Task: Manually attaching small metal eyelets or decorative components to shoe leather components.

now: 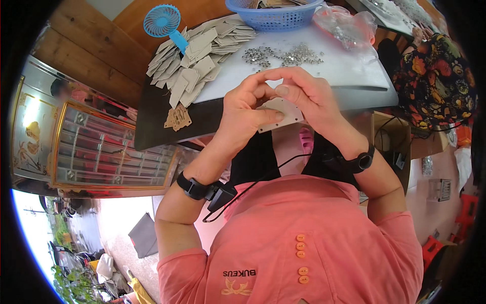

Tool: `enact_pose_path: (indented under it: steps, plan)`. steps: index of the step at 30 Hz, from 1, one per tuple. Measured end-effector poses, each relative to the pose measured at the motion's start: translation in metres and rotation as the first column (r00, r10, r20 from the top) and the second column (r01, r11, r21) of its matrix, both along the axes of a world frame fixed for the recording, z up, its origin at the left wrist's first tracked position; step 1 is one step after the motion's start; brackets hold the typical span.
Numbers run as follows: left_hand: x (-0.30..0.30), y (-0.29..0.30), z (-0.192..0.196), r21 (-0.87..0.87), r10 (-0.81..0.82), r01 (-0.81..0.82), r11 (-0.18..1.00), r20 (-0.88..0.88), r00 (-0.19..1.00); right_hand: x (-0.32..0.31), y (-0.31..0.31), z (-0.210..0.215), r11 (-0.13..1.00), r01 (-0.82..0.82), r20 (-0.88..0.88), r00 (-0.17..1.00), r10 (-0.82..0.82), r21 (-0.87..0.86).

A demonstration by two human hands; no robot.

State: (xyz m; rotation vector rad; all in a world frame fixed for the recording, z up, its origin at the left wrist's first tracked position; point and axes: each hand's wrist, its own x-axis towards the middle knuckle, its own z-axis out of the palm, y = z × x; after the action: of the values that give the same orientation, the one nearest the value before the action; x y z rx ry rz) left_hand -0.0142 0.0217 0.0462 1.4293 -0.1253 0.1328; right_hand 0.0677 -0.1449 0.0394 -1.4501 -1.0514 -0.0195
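Note:
Between my two hands, above the near edge of the table, is a pale flat card (289, 112) with small dark dots or holes along its edge. My left hand (244, 105) grips it, the thumb lying flat across its face and the fingers curled at its far edge. My right hand (318, 100) is closed at the card's upper right, with its thumb bent in towards the left fingers. The fingertips behind the card are hidden, so any small part there cannot be made out. Beyond my hands lie small shiny metal pieces (302, 54) in two loose heaps on the white work surface (235, 76).
A heap of pale cards (202, 43) covers the table's left, with a blue fan (162, 21) beside it. One brown card (177, 118) lies at the edge. Behind are a blue basket (276, 21) and a plastic bag (344, 28). Another person (438, 76) sits at right.

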Motion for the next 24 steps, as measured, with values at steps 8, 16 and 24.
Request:
enact_pose_path:
  steps: [8,16,24]
  plan:
    - [0.006,0.012,-0.015,0.592,0.054,-0.242,0.769,0.317,0.947,0.007,-0.022,-0.023,0.983,0.024,0.009,1.000,-0.022,-0.180]
    - [0.005,0.012,-0.044,0.436,0.128,-0.224,0.872,0.238,0.963,0.000,-0.010,-0.036,0.936,0.274,0.270,0.939,-0.211,-0.222]
    - [0.007,0.014,-0.044,0.339,0.204,-0.263,0.903,0.200,0.958,-0.004,0.006,-0.042,0.954,0.275,0.183,0.950,-0.251,-0.117]
